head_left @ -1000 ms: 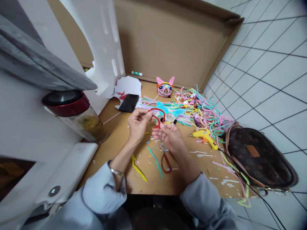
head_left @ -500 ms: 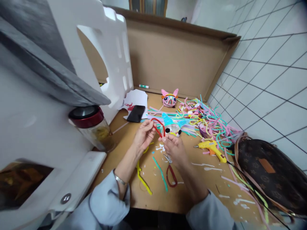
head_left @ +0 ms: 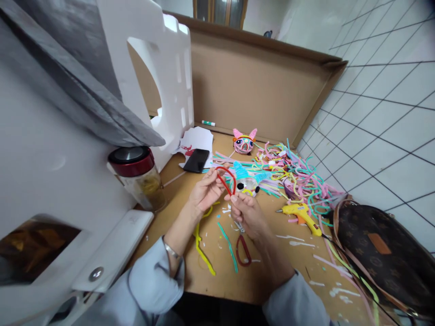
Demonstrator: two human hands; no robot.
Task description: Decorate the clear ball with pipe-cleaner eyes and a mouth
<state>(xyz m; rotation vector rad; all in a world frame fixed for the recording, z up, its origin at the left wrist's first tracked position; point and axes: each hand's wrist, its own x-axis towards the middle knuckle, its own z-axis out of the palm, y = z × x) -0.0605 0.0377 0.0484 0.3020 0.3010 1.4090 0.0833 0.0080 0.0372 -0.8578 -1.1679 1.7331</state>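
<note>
A red pipe cleaner [head_left: 232, 175], bent into a narrow loop, is held between both hands above the cardboard work surface. My left hand [head_left: 208, 190] pinches its upper left part, while my right hand [head_left: 247, 210] grips the lower end between thumb and fingers. Just behind them sits a clear animal head with blue ears [head_left: 248, 182] and black eyes, partly covered by the loop and right hand. Below the hands lie red-handled scissors [head_left: 243, 251], their blades partly hidden by the right hand. A teal pipe cleaner [head_left: 228, 246] and a yellow one [head_left: 203, 251] rest nearby.
A yellow glue gun [head_left: 301, 215] lies at right, beside a brown handbag [head_left: 384, 249]. Behind are a tangled pipe cleaner pile [head_left: 299, 176] and a pink-eared animal head [head_left: 244, 142]. Leftward are a black phone [head_left: 196, 160] and a lidded jar [head_left: 139, 179].
The view has shifted slightly, moving the background a little rightward. Both hands keep hold of the red pipe cleaner, which stays bent in a loop.
</note>
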